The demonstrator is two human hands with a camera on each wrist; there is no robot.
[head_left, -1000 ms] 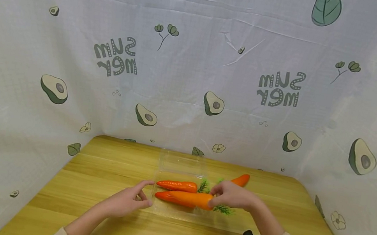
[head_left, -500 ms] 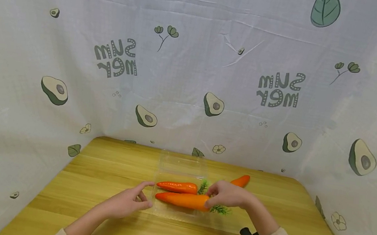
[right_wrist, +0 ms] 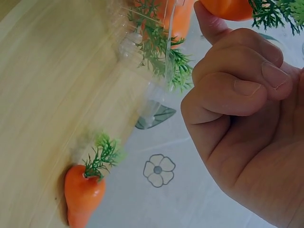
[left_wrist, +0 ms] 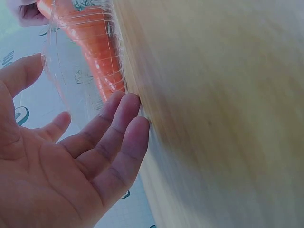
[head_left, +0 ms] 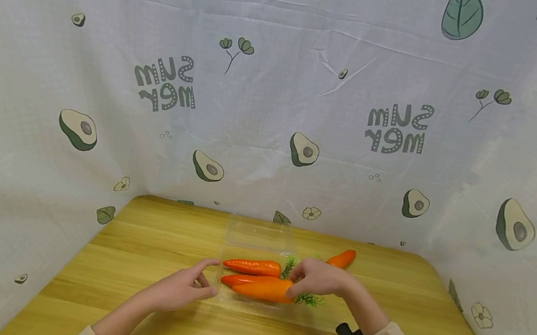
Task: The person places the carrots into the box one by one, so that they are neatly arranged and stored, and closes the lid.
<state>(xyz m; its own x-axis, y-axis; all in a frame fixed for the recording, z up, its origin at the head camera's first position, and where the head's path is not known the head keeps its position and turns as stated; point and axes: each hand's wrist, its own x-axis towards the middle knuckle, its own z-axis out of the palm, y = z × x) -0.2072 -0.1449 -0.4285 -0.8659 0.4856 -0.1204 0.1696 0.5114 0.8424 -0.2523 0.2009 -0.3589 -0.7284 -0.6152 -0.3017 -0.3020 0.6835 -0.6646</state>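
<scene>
Pinching the thick, leafy end of an orange plastic carrot with green fronds (head_left: 263, 289) between thumb and curled fingers, right hand (head_left: 317, 279) over the right side of a clear plastic clamshell tray (head_left: 251, 305) on the light wooden desk (head_left: 136, 263). Held low over the tray's front part, tip pointing left, above a second orange carrot (head_left: 237, 279) whose tapered tip peeks out at the left, just beneath it. Lying in the tray behind both, a third orange carrot (head_left: 252, 266), also tip to the left, fronds toward the right hand. Standing up at the far side, the tray's transparent lid (head_left: 260, 233). Resting on the desk against the tray's left wall, left hand (head_left: 180, 288), fingers nearly straight and relaxed, palm open, fingertips (left_wrist: 130, 111) touching the clear ribbed plastic, gripping nothing. Lying outside the tray, on the desk to the right and behind the right hand, a fourth orange carrot (head_left: 342, 258), seen from the right wrist with its green top upward (right_wrist: 84, 192). Hanging around the desk on three sides, a pale cloth printed with avocados and leaves (head_left: 276, 107).
</scene>
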